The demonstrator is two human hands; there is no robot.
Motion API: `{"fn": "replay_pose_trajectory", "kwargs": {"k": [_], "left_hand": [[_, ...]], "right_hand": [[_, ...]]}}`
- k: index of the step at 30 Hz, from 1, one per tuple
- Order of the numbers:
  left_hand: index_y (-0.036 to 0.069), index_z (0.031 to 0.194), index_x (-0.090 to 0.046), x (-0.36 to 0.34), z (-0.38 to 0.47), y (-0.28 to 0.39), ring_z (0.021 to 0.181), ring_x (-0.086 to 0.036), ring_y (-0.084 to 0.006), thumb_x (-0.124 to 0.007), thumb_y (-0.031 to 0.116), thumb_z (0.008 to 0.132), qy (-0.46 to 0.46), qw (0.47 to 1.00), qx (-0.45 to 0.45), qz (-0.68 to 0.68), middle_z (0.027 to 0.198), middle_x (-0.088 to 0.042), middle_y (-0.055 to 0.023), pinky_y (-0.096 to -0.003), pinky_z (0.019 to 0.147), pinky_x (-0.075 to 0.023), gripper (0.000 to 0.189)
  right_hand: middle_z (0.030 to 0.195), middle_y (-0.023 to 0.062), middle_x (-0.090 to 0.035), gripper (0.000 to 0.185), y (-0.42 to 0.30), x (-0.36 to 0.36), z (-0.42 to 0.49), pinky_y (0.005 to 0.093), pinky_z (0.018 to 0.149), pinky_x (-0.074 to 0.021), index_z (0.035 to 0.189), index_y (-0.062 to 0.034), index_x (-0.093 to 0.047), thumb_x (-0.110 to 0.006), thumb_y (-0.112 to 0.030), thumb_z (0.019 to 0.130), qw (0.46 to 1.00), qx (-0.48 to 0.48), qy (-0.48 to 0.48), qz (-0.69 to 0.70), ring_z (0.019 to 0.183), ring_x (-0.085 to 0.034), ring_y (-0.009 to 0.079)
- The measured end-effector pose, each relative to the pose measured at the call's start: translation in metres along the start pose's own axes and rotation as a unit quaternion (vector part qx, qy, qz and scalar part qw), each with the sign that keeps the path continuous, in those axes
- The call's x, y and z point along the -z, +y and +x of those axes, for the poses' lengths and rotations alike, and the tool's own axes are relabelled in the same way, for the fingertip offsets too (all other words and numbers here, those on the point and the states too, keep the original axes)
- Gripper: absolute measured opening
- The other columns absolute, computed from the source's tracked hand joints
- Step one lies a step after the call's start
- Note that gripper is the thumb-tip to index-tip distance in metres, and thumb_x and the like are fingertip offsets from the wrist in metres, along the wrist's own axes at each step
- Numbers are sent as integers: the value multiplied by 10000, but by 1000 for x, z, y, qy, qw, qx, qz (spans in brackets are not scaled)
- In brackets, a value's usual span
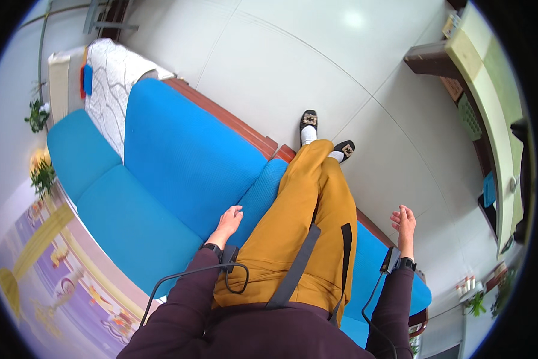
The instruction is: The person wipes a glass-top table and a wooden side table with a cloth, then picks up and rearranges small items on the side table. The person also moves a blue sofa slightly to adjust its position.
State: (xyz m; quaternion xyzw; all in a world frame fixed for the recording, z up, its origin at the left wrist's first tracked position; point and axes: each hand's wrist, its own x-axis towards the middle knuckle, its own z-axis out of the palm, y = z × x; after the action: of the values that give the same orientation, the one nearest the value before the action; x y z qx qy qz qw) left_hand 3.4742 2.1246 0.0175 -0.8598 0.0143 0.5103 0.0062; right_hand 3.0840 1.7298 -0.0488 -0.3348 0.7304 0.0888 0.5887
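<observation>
My left hand (228,223) is over the blue seat cushion (183,148) of a wooden-framed sofa, beside my thigh in mustard trousers (287,233). It holds nothing, its fingers loosely bent; whether it touches the cushion I cannot tell. On the other side my right hand (404,224) hangs past the sofa's front edge, empty, with the floor below. Both wrists carry a dark strap with a small cabled device. I sit on the sofa, my black shoes (309,119) with ornate buckles on the tiled floor (269,80).
Blue back cushions (129,220) line the wall side, below a colourful mural (66,287). A white patterned cover (109,67) lies at the sofa's far end, near a small blue item (87,80). A curved cabinet (489,112) with items on its shelf stands at the right.
</observation>
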Motion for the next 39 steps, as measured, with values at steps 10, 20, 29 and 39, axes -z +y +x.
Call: {"fn": "replay_pose_trajectory", "kwargs": {"k": [10, 20, 29, 39], "left_hand": [[70, 1169, -529, 2, 67, -5, 1069, -530, -296, -537, 231, 851, 15, 1000, -25, -10, 1124, -568, -171, -380, 916, -414, 357], [106, 872, -427, -27, 128, 40, 915, -473, -335, -758, 218, 680, 179, 980, -20, 81, 939, -472, -134, -423, 787, -412, 398], [99, 839, -436, -43, 145, 28, 848, -464, -322, -792, 180, 618, 276, 956, -83, 54, 860, -445, -114, -425, 735, -398, 426], [98, 841, -436, -50, 171, 19, 866, -452, -318, -782, 148, 617, 286, 952, -110, 15, 856, -435, -114, -425, 749, -383, 415]], "right_hand": [[840, 31, -612, 275, -13, -80, -17, 224, 577, -452, 1098, -66, -549, -493, -258, 909, 990, 86, -60, -95, 709, -588, 92], [893, 34, -622, 336, -53, -144, 22, 231, 664, -459, 1133, -89, -551, -502, -330, 903, 989, 85, -78, -96, 782, -596, 96], [986, 62, -615, 297, -82, -295, 29, 264, 829, -442, 1134, -24, -563, -473, -212, 923, 919, 174, -333, -118, 924, -571, 129], [1096, 194, -555, 426, 3, -410, 14, 398, 886, -428, 1199, -86, -517, -568, -278, 821, 737, 267, -378, -492, 1007, -541, 352]]}}
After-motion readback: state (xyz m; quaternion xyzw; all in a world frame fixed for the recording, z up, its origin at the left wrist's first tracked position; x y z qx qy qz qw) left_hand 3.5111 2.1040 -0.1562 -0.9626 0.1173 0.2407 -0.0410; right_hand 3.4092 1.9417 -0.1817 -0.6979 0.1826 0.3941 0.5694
